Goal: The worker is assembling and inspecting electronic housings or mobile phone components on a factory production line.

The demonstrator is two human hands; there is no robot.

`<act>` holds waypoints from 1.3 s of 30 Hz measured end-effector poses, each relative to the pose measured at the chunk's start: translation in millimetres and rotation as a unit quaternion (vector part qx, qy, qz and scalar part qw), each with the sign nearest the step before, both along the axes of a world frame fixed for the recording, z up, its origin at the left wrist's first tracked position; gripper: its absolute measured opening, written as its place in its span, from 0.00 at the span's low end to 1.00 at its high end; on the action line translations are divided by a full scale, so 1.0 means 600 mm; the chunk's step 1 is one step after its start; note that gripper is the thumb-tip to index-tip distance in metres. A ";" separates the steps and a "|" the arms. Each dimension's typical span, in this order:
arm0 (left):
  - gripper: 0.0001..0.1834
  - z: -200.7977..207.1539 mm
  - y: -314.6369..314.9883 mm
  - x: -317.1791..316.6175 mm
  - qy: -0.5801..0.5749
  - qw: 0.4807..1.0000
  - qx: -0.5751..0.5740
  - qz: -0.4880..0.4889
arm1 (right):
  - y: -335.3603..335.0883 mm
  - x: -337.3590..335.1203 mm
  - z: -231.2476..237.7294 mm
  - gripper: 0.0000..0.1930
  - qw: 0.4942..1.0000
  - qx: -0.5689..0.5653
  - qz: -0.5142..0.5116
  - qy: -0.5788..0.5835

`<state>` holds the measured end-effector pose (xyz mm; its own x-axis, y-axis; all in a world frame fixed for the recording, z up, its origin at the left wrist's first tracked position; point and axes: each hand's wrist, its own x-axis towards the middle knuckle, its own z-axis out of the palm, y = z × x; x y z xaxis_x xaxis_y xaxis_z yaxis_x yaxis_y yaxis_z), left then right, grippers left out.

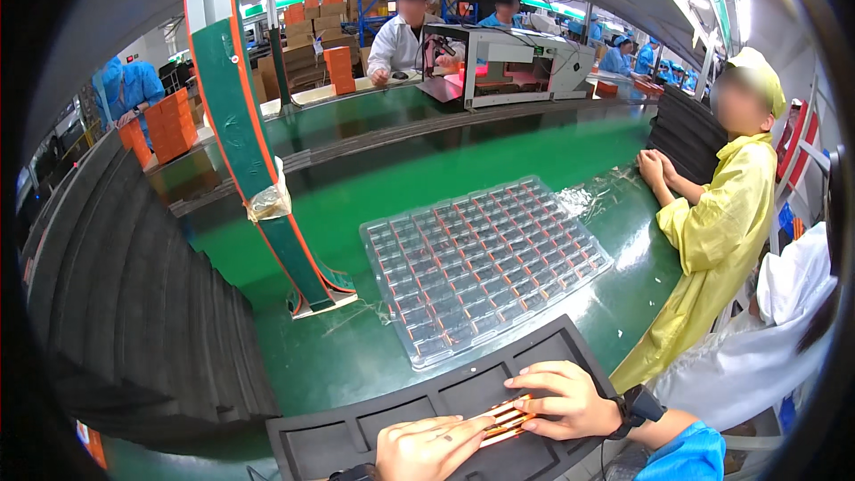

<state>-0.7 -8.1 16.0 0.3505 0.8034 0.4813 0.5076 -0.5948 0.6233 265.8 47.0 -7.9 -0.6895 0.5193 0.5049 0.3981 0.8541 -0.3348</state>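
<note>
My left hand (434,450) and my right hand (563,403) close on the two ends of a small bundle of thin, flat orange-and-dark strips (505,421). The strips lie side by side between my fingertips, low over a black foam tray (392,414) with several rectangular recesses. Whether the bundle touches the foam I cannot tell. Just beyond stands a clear plastic tray (419,358) divided into many small compartments, with thin orange lines showing along its rows. My fingers cover the ends of the strips.
Black foam sheets (134,303) are piled high at the left. A green post (233,107) rises from the green table (307,352). At the right stands a person in yellow (726,205), hands together. A white-framed machine (525,67) and more workers are behind.
</note>
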 end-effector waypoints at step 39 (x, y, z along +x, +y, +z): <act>0.09 -0.005 0.017 -0.002 0.007 0.995 0.074 -0.065 | -0.044 -0.020 0.015 0.10 0.928 -0.246 -0.053 0.273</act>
